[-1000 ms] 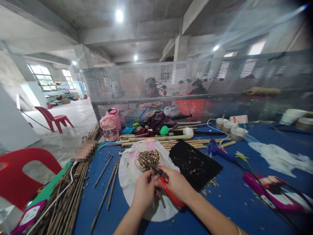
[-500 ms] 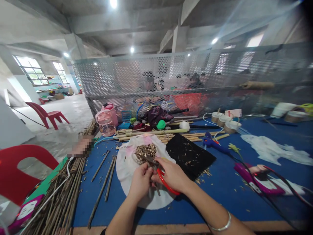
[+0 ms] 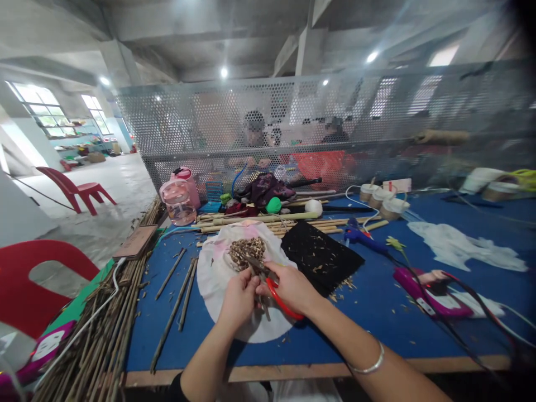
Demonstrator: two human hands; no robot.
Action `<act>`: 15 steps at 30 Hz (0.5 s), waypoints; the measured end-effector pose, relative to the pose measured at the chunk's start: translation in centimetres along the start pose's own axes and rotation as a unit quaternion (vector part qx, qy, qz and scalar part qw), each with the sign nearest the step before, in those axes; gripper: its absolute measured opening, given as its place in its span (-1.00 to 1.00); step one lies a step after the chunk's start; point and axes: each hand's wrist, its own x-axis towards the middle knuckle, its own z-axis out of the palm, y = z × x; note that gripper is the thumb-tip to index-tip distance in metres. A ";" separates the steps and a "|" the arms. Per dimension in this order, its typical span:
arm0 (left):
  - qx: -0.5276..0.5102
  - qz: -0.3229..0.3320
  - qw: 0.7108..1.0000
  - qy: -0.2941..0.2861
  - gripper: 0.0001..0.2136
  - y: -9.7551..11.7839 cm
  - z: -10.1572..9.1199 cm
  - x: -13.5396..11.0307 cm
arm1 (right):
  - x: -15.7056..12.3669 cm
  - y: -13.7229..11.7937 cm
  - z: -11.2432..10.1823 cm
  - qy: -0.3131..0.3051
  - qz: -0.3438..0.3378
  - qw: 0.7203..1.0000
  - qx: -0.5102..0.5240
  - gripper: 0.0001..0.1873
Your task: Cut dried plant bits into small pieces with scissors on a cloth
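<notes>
"What does your right hand (image 3: 288, 287) have?"

"You're gripping scissors (image 3: 285, 306) by their red handles, blades pointing forward over the heap of cut pieces (image 3: 245, 249). How far the blades stand apart, I can't tell."

"And your left hand (image 3: 238, 298)?"

"Its fingers are pinched narrow, close against the right hand's, on a thin stick (image 3: 265, 311). One end pokes out below your hands; fingers hide the middle."

"Where are the cut bits?"

"Just beyond your fingertips, piled on the white cloth (image 3: 210, 285). To its right is a black cloth (image 3: 320, 257), with more bits scattered on it and beside it."

"What else is around you?"

"Left of the white cloth, loose sticks (image 3: 178, 312) lie on the blue table (image 3: 146, 340). Farther left you have a long bundle of sticks (image 3: 113, 329), with a brownish-pink case (image 3: 136, 243) resting on it. Over on your right are a blue glue gun (image 3: 368, 239), a yellow flower (image 3: 394, 243) and a purple power strip (image 3: 433, 296)."

"And farther off?"

"Pale poles (image 3: 268, 219) lie past the cloths, near a pink bottle (image 3: 179, 204), a green ball (image 3: 273, 205) and a white ball (image 3: 314, 208). Behind those stands a perforated screen (image 3: 188, 120), with people visible through it."
</notes>
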 end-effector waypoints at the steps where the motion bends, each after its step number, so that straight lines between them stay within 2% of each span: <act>1: -0.004 -0.003 1.000 -0.002 -0.78 0.0 0.0 0.0 | 0.1 0.1 0.0 -0.001 -0.001 1.000 0.010 -0.56; 6: -0.063 -0.040 0.997 -0.019 -0.68 0.4 0.0 0.0 | 0.5 0.8 0.4 -0.012 -0.010 0.996 0.085 -0.57; 10: -0.091 -0.028 0.995 -0.030 -0.61 0.8 0.1 0.0 | 0.8 1.2 0.4 -0.035 -0.020 0.989 0.143 -0.53; 15: -0.078 -0.022 0.996 -0.034 -0.60 0.8 0.0 0.0 | 0.7 1.0 0.0 -0.036 -0.019 0.989 0.139 -0.51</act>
